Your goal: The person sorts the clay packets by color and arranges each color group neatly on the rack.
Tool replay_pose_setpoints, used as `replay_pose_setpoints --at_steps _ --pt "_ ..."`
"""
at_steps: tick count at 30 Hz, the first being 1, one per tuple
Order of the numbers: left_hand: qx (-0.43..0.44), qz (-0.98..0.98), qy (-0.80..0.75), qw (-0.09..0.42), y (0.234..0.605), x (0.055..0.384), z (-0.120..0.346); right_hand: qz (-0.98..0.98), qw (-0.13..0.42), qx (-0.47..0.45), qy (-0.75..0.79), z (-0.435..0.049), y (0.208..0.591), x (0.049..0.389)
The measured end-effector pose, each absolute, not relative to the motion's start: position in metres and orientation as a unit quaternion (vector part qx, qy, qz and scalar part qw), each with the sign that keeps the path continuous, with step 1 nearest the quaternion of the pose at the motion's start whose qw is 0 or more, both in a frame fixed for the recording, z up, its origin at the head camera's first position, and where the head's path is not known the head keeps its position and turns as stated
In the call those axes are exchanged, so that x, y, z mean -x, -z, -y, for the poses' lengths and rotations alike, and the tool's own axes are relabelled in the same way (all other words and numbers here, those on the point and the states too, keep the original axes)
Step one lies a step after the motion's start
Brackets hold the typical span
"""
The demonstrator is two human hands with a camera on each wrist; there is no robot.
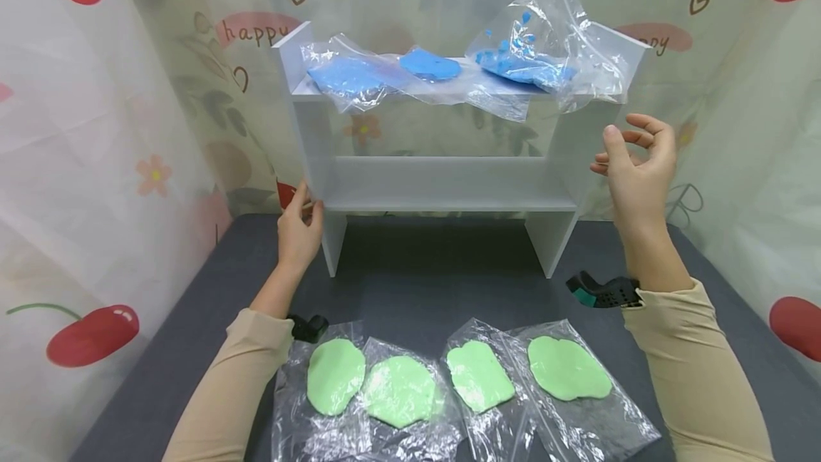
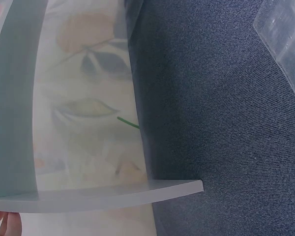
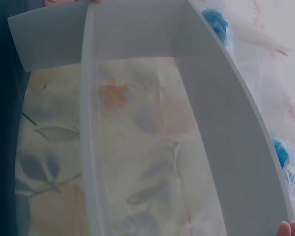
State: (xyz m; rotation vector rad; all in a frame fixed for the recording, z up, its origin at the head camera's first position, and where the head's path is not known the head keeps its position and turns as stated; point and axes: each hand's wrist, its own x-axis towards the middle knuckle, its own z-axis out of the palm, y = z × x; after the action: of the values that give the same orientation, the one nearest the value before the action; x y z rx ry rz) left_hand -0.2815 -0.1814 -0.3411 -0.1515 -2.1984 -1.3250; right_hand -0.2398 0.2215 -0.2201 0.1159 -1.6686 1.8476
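A white two-tier shelf [image 1: 449,184] stands on the dark table. My left hand [image 1: 298,234] touches the outer side of its left panel, with the thumb at the front edge. In the left wrist view, a few fingertips [image 2: 6,223] show just outside that panel. My right hand [image 1: 641,170] is raised off the shelf's right side, its fingers loosely bent and holding nothing. Clear plastic bags with flat blue pieces [image 1: 430,64] lie across the top board, and the right-hand bag [image 1: 551,41] bulges upward, with small blue bits inside.
Along the table's near side lie several clear bags with flat light-green pieces, among them a left one [image 1: 336,376] and a right one [image 1: 567,369]. Printed cloth [image 1: 179,91] hangs around the back and sides. Dark table surface [image 1: 442,298] runs between shelf and bags.
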Motion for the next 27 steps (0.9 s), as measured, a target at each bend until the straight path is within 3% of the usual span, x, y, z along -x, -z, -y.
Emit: replay_pose_setpoints --at_steps 6,16,27 --pt "0.053 0.820 0.495 0.283 0.340 0.281 0.180 0.667 0.272 -0.070 -0.690 -0.220 0.238 0.234" --pt "0.051 0.820 0.492 0.287 0.341 0.281 0.181 0.837 0.079 -0.203 -0.502 -0.224 0.275 0.231" --pt "0.050 0.822 0.493 0.280 0.340 0.280 0.180 0.870 -0.068 -0.210 -0.440 -0.234 0.315 0.231"
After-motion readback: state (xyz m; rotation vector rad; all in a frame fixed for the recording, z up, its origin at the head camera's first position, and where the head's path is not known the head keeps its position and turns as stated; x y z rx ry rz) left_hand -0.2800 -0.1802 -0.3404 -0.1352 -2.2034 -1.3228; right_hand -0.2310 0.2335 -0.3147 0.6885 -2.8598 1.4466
